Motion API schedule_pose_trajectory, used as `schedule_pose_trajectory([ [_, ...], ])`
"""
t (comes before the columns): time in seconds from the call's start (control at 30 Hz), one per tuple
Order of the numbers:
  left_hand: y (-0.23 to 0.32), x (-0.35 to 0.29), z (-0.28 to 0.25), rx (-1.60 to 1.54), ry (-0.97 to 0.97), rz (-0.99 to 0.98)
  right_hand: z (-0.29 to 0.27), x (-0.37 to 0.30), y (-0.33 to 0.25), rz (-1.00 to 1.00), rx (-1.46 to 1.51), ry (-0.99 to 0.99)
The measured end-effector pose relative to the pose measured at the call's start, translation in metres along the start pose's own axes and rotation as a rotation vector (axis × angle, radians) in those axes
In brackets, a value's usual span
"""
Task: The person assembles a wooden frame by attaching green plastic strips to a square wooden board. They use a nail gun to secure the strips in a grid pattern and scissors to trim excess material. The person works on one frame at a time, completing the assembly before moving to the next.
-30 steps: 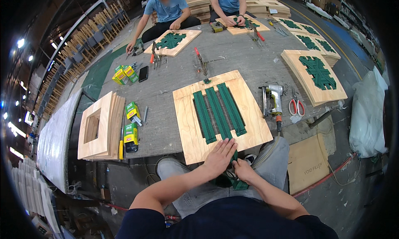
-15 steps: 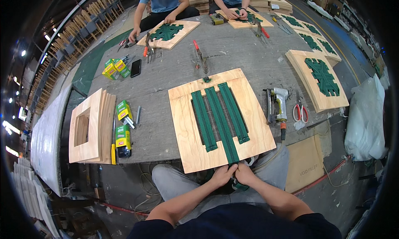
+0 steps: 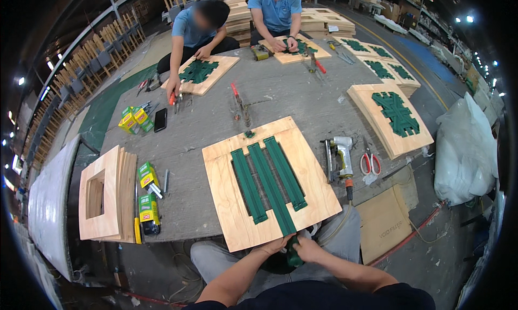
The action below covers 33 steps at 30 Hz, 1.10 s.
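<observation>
A square plywood frame (image 3: 318,202) lies in front of me, its near edge over my lap. Three green webbing straps (image 3: 263,172) run lengthwise over its opening; the middle one reaches past the near edge. At that edge my left hand (image 3: 276,245) is closed round the middle strap's end, its fingertips partly hidden under the board. Just to the right, my right hand (image 3: 308,250) is closed on the loose green webbing hanging below the edge. A small green scrap (image 3: 249,134) sits at the frame's far edge.
Right of the frame lie a staple gun (image 3: 341,156) with a hose and red-handled scissors (image 3: 370,161). Stacked frames (image 3: 100,202), staple boxes (image 3: 148,206) and a phone (image 3: 161,120) are on the left. Webbed panels (image 3: 396,116) stand at right. Two people work across the table.
The view has shifted, so the table sits lower and further left. My hands have drawn slightly apart under the near edge, with more loose webbing showing. A co-worker's hand now reaches a red-handled tool.
</observation>
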<state>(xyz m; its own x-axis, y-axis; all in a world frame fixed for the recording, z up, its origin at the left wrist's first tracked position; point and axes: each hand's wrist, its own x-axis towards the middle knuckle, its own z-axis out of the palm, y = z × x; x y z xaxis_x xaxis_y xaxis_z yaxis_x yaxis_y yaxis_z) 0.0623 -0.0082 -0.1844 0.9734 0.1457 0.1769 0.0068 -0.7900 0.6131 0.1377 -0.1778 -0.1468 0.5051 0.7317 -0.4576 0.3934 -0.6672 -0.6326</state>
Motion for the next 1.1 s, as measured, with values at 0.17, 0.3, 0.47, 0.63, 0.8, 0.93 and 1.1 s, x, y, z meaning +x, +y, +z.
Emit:
schedule_pose_trajectory([
  [0.17, 0.002, 0.008, -0.014, 0.33, 0.108, 0.109, -0.106, -0.041, -0.015, -0.069, 0.342, -0.169],
  [0.3, -0.009, 0.005, -0.014, 0.473, 0.126, 0.12, -0.216, 0.016, 0.004, 0.014, 0.063, 0.683],
  [0.47, 0.009, 0.013, -0.016, 0.345, -0.034, 0.084, -0.281, 0.086, 0.068, 0.444, 0.149, 0.625],
  [0.63, -0.001, 0.011, -0.011, 0.159, 0.063, 0.006, -0.282, 0.13, 0.047, 0.369, 0.463, 0.617],
  [0.8, 0.002, 0.011, -0.011, 0.175, -0.001, -0.023, -0.279, 0.093, 0.034, 0.197, 0.8, 0.631],
  [0.93, -0.014, 0.006, -0.02, 0.226, 0.013, -0.082, -0.268, 0.054, -0.038, -0.084, 0.825, 0.684],
  [1.1, -0.008, 0.008, -0.012, 0.187, -0.027, -0.05, -0.25, -0.022, -0.078, 0.071, 0.847, 0.538],
])
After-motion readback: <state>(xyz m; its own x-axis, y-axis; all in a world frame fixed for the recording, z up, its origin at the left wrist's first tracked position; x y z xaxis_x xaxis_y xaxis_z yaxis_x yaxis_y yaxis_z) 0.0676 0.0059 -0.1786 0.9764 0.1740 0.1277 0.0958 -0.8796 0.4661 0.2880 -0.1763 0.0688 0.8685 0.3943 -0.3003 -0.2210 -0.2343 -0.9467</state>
